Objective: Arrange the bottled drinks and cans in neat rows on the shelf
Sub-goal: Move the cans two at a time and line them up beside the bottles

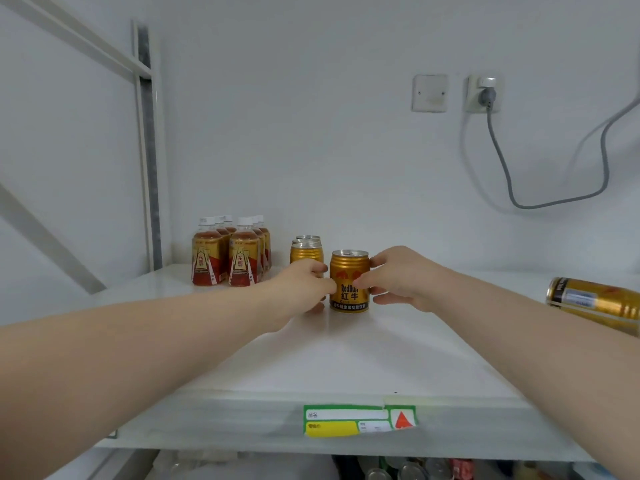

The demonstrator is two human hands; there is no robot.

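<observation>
Gold can [349, 282] upright on shelf [346, 358], right hand [398, 278] grip holding it; left hand [304, 282] grip around neighbouring can [306, 252], bottles [228, 254] left

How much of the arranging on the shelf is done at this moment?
Done: the bottles stand in two neat rows at the back left, and a row of cans stands beside them. In hand: the left hand and right hand touch an upright front can, starting a new row. Left: a lying can at the right edge.
</observation>
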